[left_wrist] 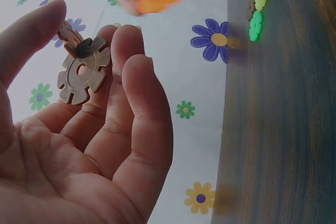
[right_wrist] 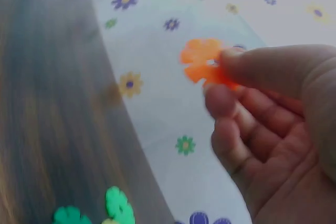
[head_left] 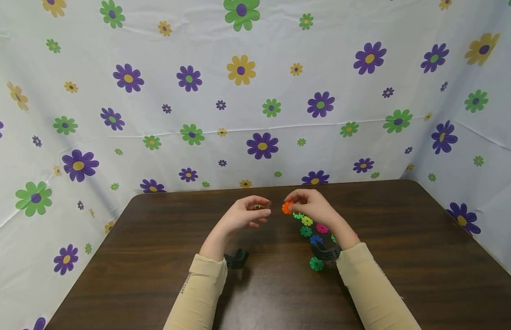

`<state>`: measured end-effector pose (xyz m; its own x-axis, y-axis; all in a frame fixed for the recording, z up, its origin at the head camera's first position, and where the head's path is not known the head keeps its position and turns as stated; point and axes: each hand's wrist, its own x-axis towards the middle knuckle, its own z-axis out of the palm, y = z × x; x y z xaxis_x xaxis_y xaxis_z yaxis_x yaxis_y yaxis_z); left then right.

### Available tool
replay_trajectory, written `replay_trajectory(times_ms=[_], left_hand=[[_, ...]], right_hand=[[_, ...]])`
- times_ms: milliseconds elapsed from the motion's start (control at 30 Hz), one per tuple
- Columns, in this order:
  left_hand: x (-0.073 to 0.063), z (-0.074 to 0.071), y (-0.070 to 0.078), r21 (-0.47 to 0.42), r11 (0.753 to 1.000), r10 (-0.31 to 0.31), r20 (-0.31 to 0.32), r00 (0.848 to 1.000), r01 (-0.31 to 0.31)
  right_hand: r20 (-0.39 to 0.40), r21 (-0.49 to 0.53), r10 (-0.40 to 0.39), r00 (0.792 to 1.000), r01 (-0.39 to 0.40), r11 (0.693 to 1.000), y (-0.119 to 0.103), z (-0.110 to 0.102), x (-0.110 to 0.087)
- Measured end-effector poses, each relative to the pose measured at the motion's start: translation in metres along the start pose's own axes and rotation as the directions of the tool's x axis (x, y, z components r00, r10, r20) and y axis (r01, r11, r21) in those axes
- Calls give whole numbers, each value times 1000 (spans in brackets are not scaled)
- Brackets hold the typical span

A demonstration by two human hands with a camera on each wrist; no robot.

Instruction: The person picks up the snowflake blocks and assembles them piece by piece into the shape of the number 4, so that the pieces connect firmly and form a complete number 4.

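My left hand (head_left: 244, 214) holds two brown notched plastic discs (left_wrist: 83, 72) above the table. One stands at an angle in a slot of the other, between thumb and fingertips in the left wrist view. To its right, my right hand (head_left: 317, 208) pinches an orange notched disc (right_wrist: 203, 59) by its edge with thumb and fingers. A gap separates the orange disc from the brown pair. Beneath the right hand lie loose discs: a yellow disc (head_left: 307, 221), a pink disc (head_left: 322, 228), a blue disc (head_left: 316, 239) and a green disc (head_left: 316, 264). The right forearm hides some of the others.
The dark wooden table (head_left: 156, 256) reaches back to a white cloth (head_left: 206, 156) printed with flowers. A black wrist mount (head_left: 236, 259) sits under the left wrist, and another wrist mount (head_left: 325, 252) under the right one.
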<state>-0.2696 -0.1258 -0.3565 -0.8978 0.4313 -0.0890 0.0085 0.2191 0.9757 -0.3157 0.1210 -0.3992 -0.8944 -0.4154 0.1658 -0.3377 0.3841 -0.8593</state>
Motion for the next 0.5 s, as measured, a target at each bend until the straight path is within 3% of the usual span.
replay_trajectory(times_ms=[133,267,367,500], left_hand=[[10,-3,-15,8,1000,-3,0,1000,3],[17,-5,-27,15,1000,-6,-14,1000,6],[18,-4,-28,26,1000,-2,-24,1000,3],[19,-2,-28,36,999,2,-29,1000,-1]], right_hand=[[-85,163,32,996,-18,986,-10,3,1],[-136,313,81,987,-34,949,-18,7,1],[-156,366,97,983,-34,930,-22,8,1],[-173,374,98,980,-26,927,-24,10,1]])
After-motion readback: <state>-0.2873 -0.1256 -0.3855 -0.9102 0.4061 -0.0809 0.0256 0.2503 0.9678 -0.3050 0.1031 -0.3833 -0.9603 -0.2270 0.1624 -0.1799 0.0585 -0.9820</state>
